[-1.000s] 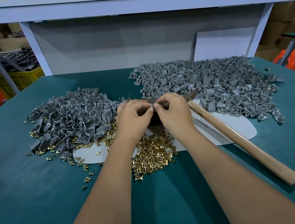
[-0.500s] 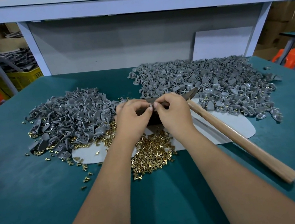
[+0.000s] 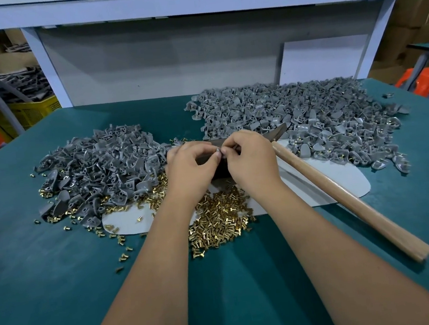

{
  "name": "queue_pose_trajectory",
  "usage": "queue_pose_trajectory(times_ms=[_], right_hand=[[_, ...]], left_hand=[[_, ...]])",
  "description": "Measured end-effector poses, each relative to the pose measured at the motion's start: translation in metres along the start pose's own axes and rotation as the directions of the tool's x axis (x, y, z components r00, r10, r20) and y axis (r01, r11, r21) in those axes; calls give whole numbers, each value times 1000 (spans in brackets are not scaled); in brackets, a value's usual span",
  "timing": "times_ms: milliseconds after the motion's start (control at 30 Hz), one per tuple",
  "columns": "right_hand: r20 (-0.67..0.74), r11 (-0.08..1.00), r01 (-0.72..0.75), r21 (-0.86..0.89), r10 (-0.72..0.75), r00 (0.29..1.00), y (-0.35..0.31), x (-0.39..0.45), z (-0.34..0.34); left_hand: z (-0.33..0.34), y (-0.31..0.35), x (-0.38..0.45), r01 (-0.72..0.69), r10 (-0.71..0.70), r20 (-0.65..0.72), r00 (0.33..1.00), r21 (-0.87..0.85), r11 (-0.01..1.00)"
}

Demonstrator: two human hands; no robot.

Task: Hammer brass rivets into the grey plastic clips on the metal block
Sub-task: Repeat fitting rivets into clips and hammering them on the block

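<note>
Two hands meet over a dark metal block (image 3: 218, 171) that they mostly hide. The left hand (image 3: 191, 169) and right hand (image 3: 252, 162) pinch one small grey clip (image 3: 218, 151) between curled fingertips; whether a rivet sits in it is too small to tell. Two clip heaps lie at 10 o'clock (image 3: 102, 169) and 2 o'clock (image 3: 296, 115), one pile of brass rivets (image 3: 220, 223) at 6, one hammer (image 3: 345, 198) at 4, its head partly covered.
</note>
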State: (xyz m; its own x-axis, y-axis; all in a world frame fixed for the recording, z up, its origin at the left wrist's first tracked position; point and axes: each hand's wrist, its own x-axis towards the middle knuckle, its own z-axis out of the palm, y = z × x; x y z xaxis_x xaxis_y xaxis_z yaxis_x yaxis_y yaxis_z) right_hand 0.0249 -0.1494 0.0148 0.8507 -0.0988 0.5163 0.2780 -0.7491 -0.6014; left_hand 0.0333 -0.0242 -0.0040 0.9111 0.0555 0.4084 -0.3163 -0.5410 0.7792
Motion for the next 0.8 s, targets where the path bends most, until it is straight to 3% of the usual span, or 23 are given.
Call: queue_pose_trajectory(times_ms=[167,300,533,700,800], right_hand=[[80,994,-97,-42,100,992,-5,7,-4],[93,985,-163,62,157,983,-4,7,-5],[58,989,-69,129,62,996,3,-4,-5],[42,931,-144,335,138,990,7,-8,-8],[24,924,-158,349,159,987,6,-7,-6]], left_hand=[[1,1,1,-14,14,-7,1000,-8,1000],[0,1,0,-13,13,-15,1000,1,1000],[0,2,-2,-30,30,-22,999,2,1000],[1,0,-2,12,-12,-20,1000,-18,1000],[0,0,-2,23,-23,-7,1000,-43,999]])
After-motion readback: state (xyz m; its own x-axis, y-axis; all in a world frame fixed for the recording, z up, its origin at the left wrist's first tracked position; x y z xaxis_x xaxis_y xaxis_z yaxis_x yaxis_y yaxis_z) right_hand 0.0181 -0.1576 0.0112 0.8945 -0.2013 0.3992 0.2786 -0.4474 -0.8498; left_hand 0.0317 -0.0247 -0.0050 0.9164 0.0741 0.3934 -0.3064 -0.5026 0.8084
